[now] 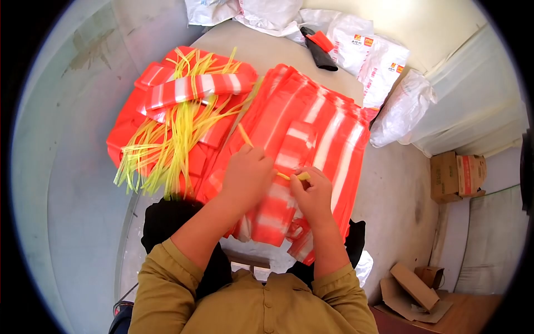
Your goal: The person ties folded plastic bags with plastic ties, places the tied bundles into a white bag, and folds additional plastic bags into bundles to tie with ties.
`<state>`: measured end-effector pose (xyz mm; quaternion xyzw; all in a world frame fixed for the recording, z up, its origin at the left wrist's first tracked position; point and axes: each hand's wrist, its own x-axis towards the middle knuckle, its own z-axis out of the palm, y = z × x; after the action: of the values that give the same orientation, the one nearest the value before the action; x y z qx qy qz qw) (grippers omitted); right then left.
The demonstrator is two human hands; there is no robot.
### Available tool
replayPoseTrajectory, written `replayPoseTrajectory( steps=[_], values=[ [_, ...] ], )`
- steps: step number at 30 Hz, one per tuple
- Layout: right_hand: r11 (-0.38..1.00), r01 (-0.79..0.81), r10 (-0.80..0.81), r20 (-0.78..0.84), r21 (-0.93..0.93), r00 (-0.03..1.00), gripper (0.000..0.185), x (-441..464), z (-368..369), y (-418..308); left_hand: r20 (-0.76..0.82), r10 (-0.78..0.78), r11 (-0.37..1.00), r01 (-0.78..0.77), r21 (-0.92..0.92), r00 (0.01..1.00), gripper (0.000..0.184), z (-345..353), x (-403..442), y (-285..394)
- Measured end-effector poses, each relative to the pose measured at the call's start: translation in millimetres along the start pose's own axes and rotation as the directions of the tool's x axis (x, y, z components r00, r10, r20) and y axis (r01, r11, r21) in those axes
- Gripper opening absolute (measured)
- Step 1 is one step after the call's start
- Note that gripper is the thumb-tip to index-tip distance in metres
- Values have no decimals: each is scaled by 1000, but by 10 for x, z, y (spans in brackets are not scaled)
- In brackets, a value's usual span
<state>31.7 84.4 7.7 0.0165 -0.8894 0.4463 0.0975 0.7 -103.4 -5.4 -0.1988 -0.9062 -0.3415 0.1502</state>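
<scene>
A yellow plastic strip (282,176) runs between my two hands, over a stack of red-and-white striped plastic bags (339,145). My left hand (249,171) is closed on the strip, one end sticking up past the knuckles. The fingers of my right hand (312,190) pinch the other end, where a short yellow piece shows at the fingertips. Under both hands lies a narrow folded bundle of the same striped plastic (297,142), partly hidden by them.
On the left, many loose yellow strips (181,131) lie across folded red bundles (200,85). Behind stand white sacks (345,42) and a black item with a red piece (320,53). Cardboard boxes (453,177) sit at right; flattened cardboard (414,289) is lower right.
</scene>
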Motion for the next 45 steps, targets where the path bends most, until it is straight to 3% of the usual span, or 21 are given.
replayPoseTrajectory(
  steps=[3,6,11,14,20,23,26,28,29,32,36,39,41,42,45],
  values=[
    [979,-129,124,43,160,991,13,48,120,71,-23,4,986,-8,-165,1000,9,21,-13,-31],
    [803,-475,395,276,359,876,17,139,57,37,16,-50,958,52,-282,999,8,23,-27,-40],
    [774,-460,352,308,435,884,15,135,20,52,40,-78,963,85,-255,996,9,-34,-20,-20],
    [800,-425,314,308,424,898,14,114,82,60,-46,-77,984,69,-161,996,10,-84,-32,33],
    [830,-306,174,304,466,936,16,45,203,180,149,-56,906,113,-409,987,16,-84,-10,5],
    [888,-277,181,273,368,945,16,48,218,255,116,-32,862,86,-499,993,28,-102,9,97],
    [894,-325,251,259,307,933,18,39,214,202,-16,-215,618,123,-777,976,41,-29,1,82],
    [889,-318,246,240,329,939,19,25,229,214,-71,16,898,-46,-437,997,44,-16,52,-1],
    [889,-284,215,220,359,951,19,13,269,277,-60,133,962,-144,-230,989,46,-7,67,-38],
    [900,-220,154,198,375,968,19,-3,287,303,-62,178,974,-185,-131,982,37,101,-24,-11],
    [883,-294,223,223,365,949,17,-7,230,170,55,23,984,-13,-178,998,18,70,38,-27],
    [824,-399,301,285,403,910,22,35,160,163,134,-139,937,174,-303,981,14,30,51,6],
    [849,-308,211,260,428,942,22,16,207,286,232,-254,858,329,-395,939,15,16,61,38],
    [858,-262,166,245,441,955,23,14,220,273,241,-252,856,332,-397,937,16,22,57,34],
    [963,-182,138,217,199,966,26,-32,190,167,294,-252,853,355,-382,922,18,31,70,43]
  ],
)
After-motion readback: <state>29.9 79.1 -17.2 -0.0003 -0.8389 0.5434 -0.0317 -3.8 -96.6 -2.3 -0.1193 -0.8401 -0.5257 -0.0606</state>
